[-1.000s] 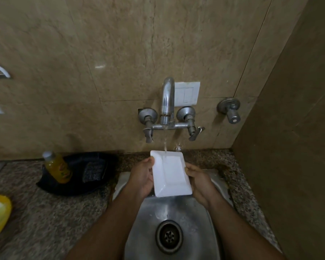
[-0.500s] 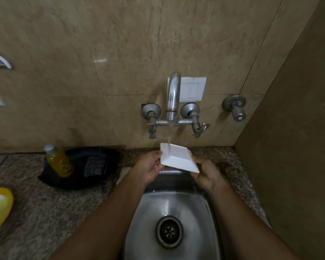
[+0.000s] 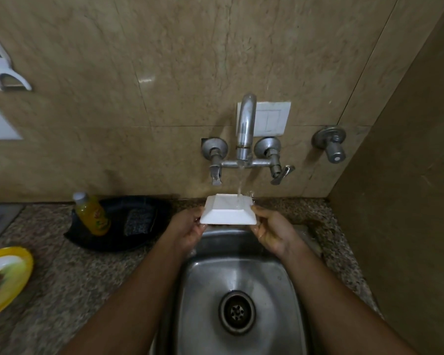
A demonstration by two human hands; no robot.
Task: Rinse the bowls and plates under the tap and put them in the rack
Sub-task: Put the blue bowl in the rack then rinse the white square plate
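We face a beige tiled wall [image 3: 164, 73] that fills the upper half of the view, with a darker side wall [image 3: 408, 201] closing in on the right. Below it runs a speckled granite counter [image 3: 69, 272], and set into the counter is a steel sink [image 3: 241, 283] with a round drain [image 3: 237, 312] near its middle. Our two forearms reach in from the bottom edge over the basin.

On the counter left of the sink lies a black tray [image 3: 118, 226] holding a yellow bottle [image 3: 92, 213] with a pale cap and a dark scrub pad [image 3: 137, 221] beside it. At the far left edge sits a yellow plate [image 3: 5, 278], only partly in frame (some orange and brown residue shows on it).

The tap [image 3: 245, 131] is mounted on the wall above the sink, its spout curving toward us between two valve handles, and a thin stream of water [image 3: 240, 185] falls from it. A white switch plate [image 3: 273, 119] sits just behind the spout, and a separate valve [image 3: 331, 144] is fixed to the wall further right.

We hold a white square bowl [image 3: 228, 210] under the stream, above the back rim of the sink, and the water strikes it near its right side. Our left hand [image 3: 187, 231] grips the bowl's left edge and our right hand [image 3: 272, 231] grips its right edge, fingers curled beneath and thumbs on the rim.
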